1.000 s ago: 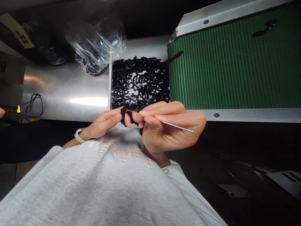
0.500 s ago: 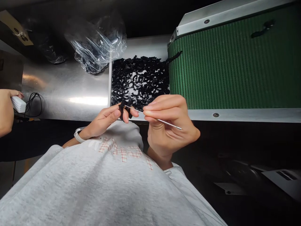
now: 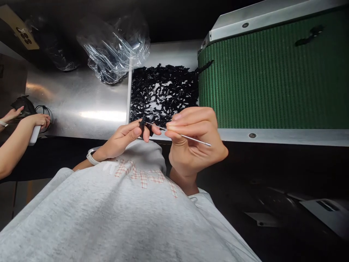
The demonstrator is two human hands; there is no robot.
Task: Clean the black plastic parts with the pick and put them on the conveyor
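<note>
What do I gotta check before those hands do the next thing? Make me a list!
1. Left hand has the black piece: ok, it is pinched in the fingers.
2. Right hand has the rod: ok, thumb and fingers grip it.
3. Rod's tip touches the black piece: cannot tell; it points there, but the contact is too small to see.
4. Other person's hand out of the way: ok, it is far off to the left.
5. Pile all clear of the green belt: not ok, one strip pokes over the belt's edge.
</note>
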